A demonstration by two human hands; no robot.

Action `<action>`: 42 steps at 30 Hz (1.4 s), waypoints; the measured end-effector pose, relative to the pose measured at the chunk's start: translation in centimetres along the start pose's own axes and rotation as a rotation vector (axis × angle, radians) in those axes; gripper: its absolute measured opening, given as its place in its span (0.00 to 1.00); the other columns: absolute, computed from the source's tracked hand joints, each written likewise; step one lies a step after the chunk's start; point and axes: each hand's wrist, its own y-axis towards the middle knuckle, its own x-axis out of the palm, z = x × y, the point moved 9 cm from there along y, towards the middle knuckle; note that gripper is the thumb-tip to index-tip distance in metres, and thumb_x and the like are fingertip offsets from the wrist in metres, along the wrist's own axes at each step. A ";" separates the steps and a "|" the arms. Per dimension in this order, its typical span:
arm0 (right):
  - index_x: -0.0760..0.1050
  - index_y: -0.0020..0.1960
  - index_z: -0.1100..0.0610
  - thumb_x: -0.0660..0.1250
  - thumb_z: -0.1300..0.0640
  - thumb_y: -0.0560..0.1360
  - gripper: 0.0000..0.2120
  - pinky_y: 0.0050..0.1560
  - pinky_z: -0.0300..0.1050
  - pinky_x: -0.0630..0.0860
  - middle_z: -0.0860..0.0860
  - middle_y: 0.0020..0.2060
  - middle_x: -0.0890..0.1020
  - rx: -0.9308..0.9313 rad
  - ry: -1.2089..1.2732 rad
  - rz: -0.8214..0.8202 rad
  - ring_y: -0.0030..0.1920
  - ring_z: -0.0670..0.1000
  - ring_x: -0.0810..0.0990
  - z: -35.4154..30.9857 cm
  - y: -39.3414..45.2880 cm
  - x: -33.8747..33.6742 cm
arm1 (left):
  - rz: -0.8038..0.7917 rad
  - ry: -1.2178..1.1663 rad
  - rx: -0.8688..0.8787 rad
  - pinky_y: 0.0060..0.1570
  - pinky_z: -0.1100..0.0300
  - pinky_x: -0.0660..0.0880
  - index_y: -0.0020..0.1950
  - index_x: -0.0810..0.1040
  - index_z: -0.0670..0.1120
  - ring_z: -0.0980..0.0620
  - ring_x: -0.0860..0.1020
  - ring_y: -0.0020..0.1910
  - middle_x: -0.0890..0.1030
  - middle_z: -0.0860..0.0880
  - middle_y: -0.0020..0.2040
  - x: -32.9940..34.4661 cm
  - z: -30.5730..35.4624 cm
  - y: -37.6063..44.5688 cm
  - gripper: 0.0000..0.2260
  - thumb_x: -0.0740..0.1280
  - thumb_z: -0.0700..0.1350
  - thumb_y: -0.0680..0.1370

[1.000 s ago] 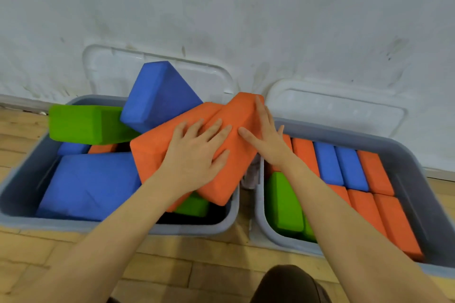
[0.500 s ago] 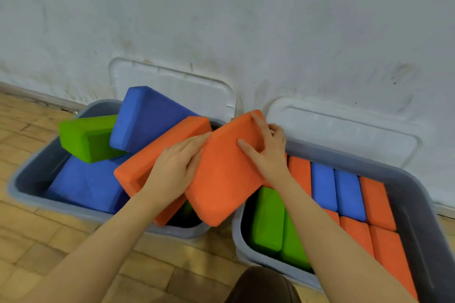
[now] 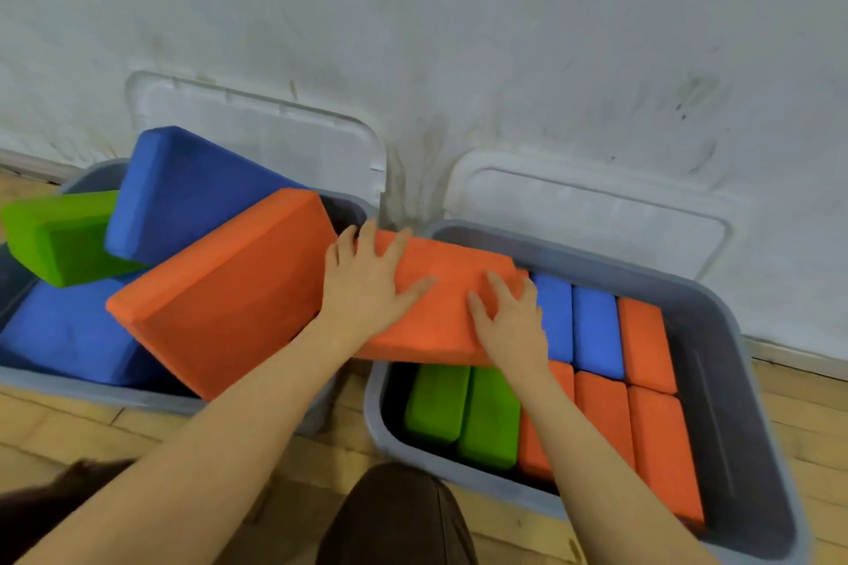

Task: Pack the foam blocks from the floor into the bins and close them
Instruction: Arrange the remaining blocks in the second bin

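Since the frame half a second earlier, the held orange block had swung from steeply tilted over the gap to nearly flat across the near-left corner of the right bin, both hands moving with it.

Left to right: the left bin held a loose heap — a green block, a tall blue block leaning up, a flat blue block, and a large orange block propped on top, well above the rim. Its lid leaned on the wall.

The left hand lay flat on the held orange block, fingers spread, pressing. The right hand rested on the block's right end, fingers curled over the far edge, gripping it.

The right bin was packed in neat rows: green pair, blue pair, orange blocks. Its lid also leaned on the wall.

Judgement: foam, so light, soft, grippy; best held by opposite long edges, then pressed flat.
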 end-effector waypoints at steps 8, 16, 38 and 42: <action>0.54 0.73 0.35 0.62 0.27 0.64 0.40 0.71 0.61 0.59 0.48 0.76 0.46 -0.128 0.003 -0.201 0.75 0.56 0.47 1.0 -2.4 1.5 | -0.226 0.151 0.093 0.56 0.51 0.68 0.77 0.49 0.56 0.40 0.71 0.58 0.41 0.42 0.77 2.2 0.3 -3.5 0.44 0.62 0.72 0.67; 0.74 0.65 0.46 0.66 0.32 0.64 0.33 0.68 0.63 0.61 0.56 0.70 0.67 -0.174 0.096 0.206 0.69 0.66 0.61 -3.1 1.1 -0.8 | 0.028 0.136 0.291 0.47 0.39 0.73 0.67 0.73 0.46 0.29 0.75 0.51 0.69 0.36 0.69 -0.5 -1.0 3.0 0.32 0.73 0.58 0.67; 0.59 0.74 0.43 0.47 0.34 0.73 0.31 0.70 0.55 0.48 0.52 0.75 0.59 -0.431 -0.060 0.058 0.74 0.55 0.57 -14.4 4.3 2.1 | 0.286 0.198 0.054 0.64 0.41 0.57 0.66 0.73 0.43 0.36 0.69 0.67 0.73 0.40 0.67 -5.7 -6.5 2.6 0.24 0.58 0.53 0.74; 0.56 0.75 0.43 0.52 0.34 0.75 0.31 0.70 0.53 0.47 0.50 0.75 0.59 -0.579 -0.064 -0.078 0.72 0.51 0.59 -19.8 3.4 4.2 | 0.324 0.243 -0.054 0.61 0.43 0.55 0.64 0.75 0.42 0.36 0.71 0.65 0.73 0.39 0.67 -9.1 -10.4 0.2 0.26 0.57 0.54 0.72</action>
